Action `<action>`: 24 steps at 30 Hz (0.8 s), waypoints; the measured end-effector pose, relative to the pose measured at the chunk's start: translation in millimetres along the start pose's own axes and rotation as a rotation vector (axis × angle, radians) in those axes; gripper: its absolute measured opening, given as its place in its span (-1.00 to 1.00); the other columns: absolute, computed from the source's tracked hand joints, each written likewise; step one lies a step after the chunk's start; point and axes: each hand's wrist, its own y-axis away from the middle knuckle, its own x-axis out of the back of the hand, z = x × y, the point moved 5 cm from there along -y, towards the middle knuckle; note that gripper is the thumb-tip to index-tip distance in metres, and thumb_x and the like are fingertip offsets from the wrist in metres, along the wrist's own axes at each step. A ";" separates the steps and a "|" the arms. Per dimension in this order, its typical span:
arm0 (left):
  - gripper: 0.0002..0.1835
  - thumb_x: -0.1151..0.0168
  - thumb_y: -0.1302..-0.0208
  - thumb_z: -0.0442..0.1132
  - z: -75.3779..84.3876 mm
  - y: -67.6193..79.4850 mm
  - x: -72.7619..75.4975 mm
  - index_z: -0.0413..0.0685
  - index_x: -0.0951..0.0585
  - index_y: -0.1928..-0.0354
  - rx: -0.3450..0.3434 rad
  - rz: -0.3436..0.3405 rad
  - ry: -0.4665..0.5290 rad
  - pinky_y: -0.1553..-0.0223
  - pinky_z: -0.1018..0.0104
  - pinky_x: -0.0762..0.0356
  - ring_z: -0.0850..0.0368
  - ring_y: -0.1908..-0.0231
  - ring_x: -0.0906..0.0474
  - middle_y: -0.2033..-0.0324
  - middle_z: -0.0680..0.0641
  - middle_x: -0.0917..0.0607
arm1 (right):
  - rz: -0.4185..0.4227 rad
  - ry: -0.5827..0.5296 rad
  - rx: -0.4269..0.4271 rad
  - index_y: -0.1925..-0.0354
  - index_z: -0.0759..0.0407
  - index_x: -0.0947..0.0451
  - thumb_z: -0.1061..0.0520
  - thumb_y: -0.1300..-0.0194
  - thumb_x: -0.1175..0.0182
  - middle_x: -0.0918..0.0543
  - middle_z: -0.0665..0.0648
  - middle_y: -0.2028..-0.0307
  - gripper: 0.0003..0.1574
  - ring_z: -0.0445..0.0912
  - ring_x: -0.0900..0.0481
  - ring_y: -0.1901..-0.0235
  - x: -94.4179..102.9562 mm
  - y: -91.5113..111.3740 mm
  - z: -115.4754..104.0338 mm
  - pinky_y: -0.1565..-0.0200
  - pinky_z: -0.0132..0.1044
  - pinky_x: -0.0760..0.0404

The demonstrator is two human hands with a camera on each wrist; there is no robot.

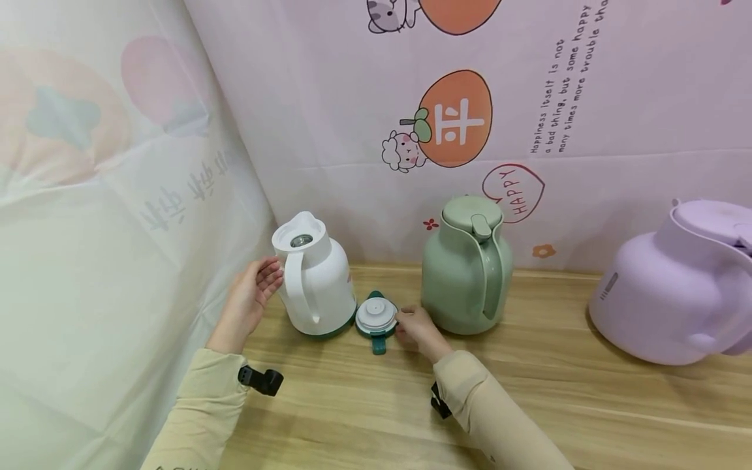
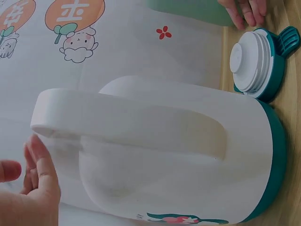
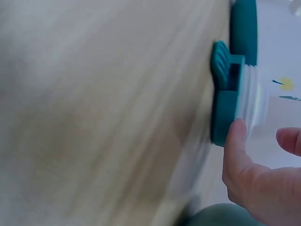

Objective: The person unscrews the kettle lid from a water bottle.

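A white thermos jug point(image 1: 320, 281) with a green base stands upright at the left, its mouth uncovered. My left hand point(image 1: 258, 290) is beside its neck and handle, fingers loosely bent and holding nothing. In the left wrist view, those fingertips point(image 2: 38, 146) come close to the top of the handle point(image 2: 127, 117); whether they touch cannot be told. The jug's lid point(image 1: 376, 316), white and dark green, lies upside down on the table right of the jug. My right hand point(image 1: 418, 329) is at the lid's right edge, one fingertip point(image 3: 239, 126) against its rim, the thumb apart.
A green thermos jug point(image 1: 467, 274) with its lid on stands just behind the right hand. Farther right is a purple jug point(image 1: 664, 294). Printed cloth point(image 1: 341, 104) hangs behind the wooden table point(image 1: 352, 418) and along its left side.
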 end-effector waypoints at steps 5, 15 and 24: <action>-0.67 0.14 -0.48 -0.24 7.9 5.4 -2.4 -0.02 -0.61 0.37 -0.095 0.063 0.106 0.28 0.60 -0.59 0.33 0.42 -0.57 0.47 0.11 -0.63 | -0.021 0.012 0.047 -0.34 0.41 -0.17 0.19 -0.39 0.13 -0.43 0.40 -0.14 -0.39 0.14 -0.50 -0.05 5.2 6.0 -17.7 -0.19 -0.03 -0.52; -0.68 0.07 -0.45 -0.29 16.2 19.0 -27.2 -0.05 -0.66 0.38 -0.243 -0.030 0.116 0.29 0.56 -0.62 0.31 0.43 -0.60 0.48 0.08 -0.66 | -0.120 0.105 0.271 -0.28 0.41 -0.27 0.18 -0.45 0.11 -0.37 0.41 -0.27 -0.48 0.21 -0.40 -0.23 19.4 35.3 -81.3 -0.29 -0.02 -0.44; -0.67 0.14 -0.46 -0.37 4.4 33.3 -62.0 0.01 -0.63 0.32 -0.242 -0.136 -0.004 0.21 0.53 -0.64 0.31 0.37 -0.63 0.44 0.10 -0.68 | -0.134 0.187 0.388 -0.28 0.29 -0.33 0.14 -0.46 0.10 -0.43 0.30 -0.26 -0.51 0.13 -0.41 -0.26 42.6 73.3 -135.2 -0.32 -0.03 -0.40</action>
